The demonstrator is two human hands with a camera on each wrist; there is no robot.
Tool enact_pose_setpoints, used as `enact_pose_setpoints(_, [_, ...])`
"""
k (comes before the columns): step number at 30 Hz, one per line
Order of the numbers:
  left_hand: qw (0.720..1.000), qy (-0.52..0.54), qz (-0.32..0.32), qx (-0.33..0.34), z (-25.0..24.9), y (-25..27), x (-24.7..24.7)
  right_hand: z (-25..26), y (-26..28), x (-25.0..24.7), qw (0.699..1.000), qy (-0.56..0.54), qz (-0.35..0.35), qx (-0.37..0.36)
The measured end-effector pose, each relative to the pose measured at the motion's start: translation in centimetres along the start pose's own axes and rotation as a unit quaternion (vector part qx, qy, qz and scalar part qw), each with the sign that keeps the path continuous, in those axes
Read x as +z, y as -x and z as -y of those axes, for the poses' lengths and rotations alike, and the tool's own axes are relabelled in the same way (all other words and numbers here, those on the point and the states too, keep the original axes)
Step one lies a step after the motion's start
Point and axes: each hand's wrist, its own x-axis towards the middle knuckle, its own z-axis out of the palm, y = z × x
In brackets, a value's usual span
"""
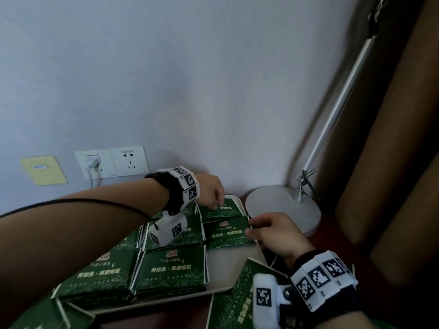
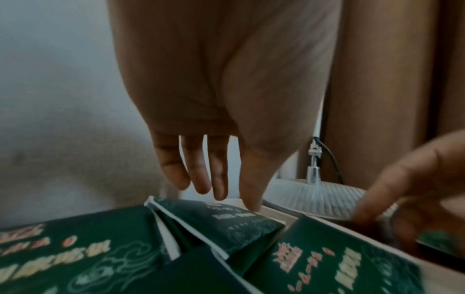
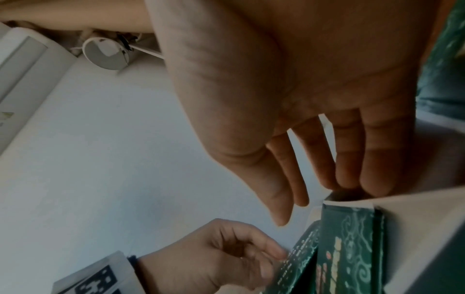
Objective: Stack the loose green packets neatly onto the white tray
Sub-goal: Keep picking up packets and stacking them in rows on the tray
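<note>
Several green packets lie in stacks on the white tray (image 1: 228,264). My left hand (image 1: 215,203) reaches over the far right stack, its fingers hanging fairly straight, and the thumb tip (image 2: 251,206) touches the tilted top packet (image 2: 226,224) there. My right hand (image 1: 249,225) is at the right edge of the packet (image 1: 225,233) just in front of it. Its straight fingertips (image 3: 347,185) press on that packet's end (image 3: 352,248), thumb apart in the air. Neither hand grips anything.
Loose green packets lie off the tray at the lower right (image 1: 237,295) and lower left (image 1: 35,317). A round lamp base (image 1: 282,207) with a slanted metal arm stands right behind the tray. Wall sockets (image 1: 111,162) and a brown curtain (image 1: 392,162) bound the corner.
</note>
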Motion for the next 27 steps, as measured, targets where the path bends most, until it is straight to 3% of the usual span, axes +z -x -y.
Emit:
enact_pose_setpoints(5, [0.987,-0.121,0.102,0.025,-0.8,-0.2,0.3,1.1,1.0,0.0,0.997,0.055,0.048,-0.033])
enact_pose_setpoints(9, [0.979,-0.178,0.098,0.005,-1.3,-1.2,0.5,1.6,1.6,0.0,0.989,0.101,0.105,-0.027])
enact_pose_setpoints(16, [0.973,-0.206,0.089,-0.044,-1.9,-3.0,0.2,1.5,1.5,-0.1,0.988,0.12,0.095,-0.019])
enact_pose_setpoints(27, [0.956,-0.257,0.14,-0.009,-1.5,-4.6,0.6,1.3,1.1,-0.2,0.989,0.12,0.085,-0.017])
